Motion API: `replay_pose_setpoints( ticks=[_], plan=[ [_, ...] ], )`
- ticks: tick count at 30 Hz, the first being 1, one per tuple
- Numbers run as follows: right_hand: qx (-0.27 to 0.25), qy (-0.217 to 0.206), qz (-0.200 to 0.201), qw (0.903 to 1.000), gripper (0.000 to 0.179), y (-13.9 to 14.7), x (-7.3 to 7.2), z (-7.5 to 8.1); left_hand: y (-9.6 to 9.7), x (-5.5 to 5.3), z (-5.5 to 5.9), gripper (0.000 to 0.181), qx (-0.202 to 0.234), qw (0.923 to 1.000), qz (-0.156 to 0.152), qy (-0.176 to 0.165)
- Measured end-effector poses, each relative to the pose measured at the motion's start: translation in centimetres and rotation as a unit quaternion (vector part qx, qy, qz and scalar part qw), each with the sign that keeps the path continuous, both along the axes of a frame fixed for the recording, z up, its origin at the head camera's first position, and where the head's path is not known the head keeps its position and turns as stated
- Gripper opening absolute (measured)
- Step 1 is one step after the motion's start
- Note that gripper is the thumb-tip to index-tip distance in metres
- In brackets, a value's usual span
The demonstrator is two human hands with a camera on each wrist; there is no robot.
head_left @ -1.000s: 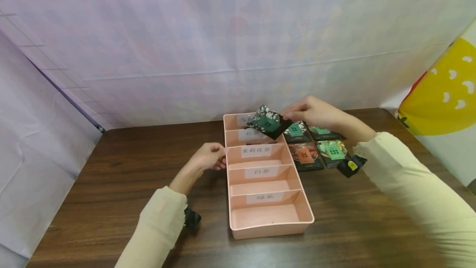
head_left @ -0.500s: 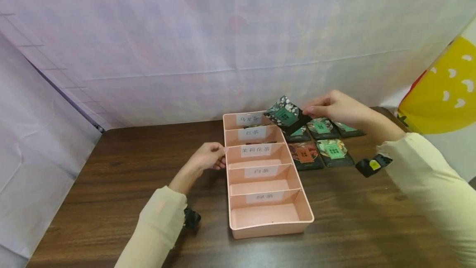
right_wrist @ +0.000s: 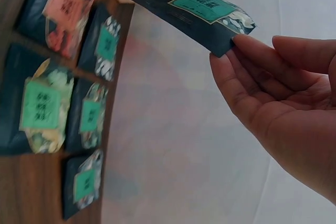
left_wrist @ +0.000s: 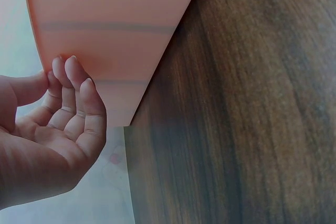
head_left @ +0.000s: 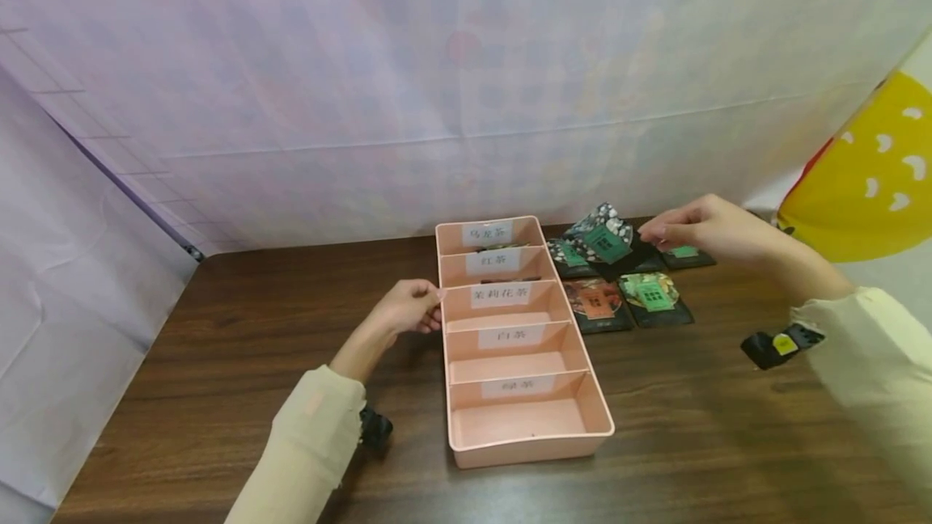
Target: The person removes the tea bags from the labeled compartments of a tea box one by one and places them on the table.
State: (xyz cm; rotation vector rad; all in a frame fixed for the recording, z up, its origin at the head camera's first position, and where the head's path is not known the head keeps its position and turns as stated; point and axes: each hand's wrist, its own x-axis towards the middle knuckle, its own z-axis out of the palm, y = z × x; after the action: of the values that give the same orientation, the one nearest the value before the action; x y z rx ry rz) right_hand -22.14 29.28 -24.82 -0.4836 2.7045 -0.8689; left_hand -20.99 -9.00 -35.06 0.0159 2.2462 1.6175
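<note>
My right hand (head_left: 717, 233) pinches a dark tea sachet (head_left: 607, 242) by one corner with the fingertips. The sachet, with its green label and white-flower print, is tilted in the air over the back row of sachets. In the right wrist view, the same tea sachet (right_wrist: 205, 11) points away from my fingertips. At the long pink divided box (head_left: 466, 453), my left hand (head_left: 408, 306) pinches the left rim between thumb and fingers. The left wrist view shows my left fingers (left_wrist: 92, 100) curled against the outer side of the box (left_wrist: 113, 51).
Right of the box lie an orange-labelled sachet (head_left: 600, 306), a light green-labelled sachet (head_left: 655, 297) and several others behind them. Paper labels with Chinese characters mark the compartments. Sachet edges show in the two farthest compartments. A pale curtain (head_left: 364, 103) hangs behind the brown table (head_left: 218, 395).
My right hand has carried the tea sachet rightward, from above the box's far compartments to above the sachets on the table. My left hand has stayed at the box rim.
</note>
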Motion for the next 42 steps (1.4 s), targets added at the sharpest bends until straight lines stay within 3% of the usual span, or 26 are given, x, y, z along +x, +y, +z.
replay_pose_setpoints(
  ticks=[7, 16, 26, 36, 42],
  plan=[
    [0.005, -0.010, -0.033, 0.9994, 0.039, 2.9, 0.3, -1.3, 0.0, 0.0, 0.0, 0.021, -0.001, 1.0000, -0.001, 0.001],
    [-0.031, -0.034, -0.076, 0.9960, 0.037, 7.5, 0.5, -3.2, 0.0, 0.1, 0.0, 0.021, -0.001, 1.0000, -0.001, -0.002],
    [-0.116, -0.063, -0.124, 0.9835, 0.035, 11.8, 0.6, -5.0, 0.0, 0.0, -0.1, 0.021, -0.001, 1.0000, 0.002, -0.003],
    [-0.127, -0.086, -0.164, 0.9745, 0.031, 13.8, 0.9, -6.5, 0.0, 0.0, -0.1, 0.021, 0.002, 1.0000, 0.000, 0.002],
    [-0.100, -0.092, -0.148, 0.9797, 0.032, 14.4, 0.8, -7.3, 0.0, 0.0, 0.0, 0.021, 0.000, 1.0000, 0.000, 0.001]
  ],
)
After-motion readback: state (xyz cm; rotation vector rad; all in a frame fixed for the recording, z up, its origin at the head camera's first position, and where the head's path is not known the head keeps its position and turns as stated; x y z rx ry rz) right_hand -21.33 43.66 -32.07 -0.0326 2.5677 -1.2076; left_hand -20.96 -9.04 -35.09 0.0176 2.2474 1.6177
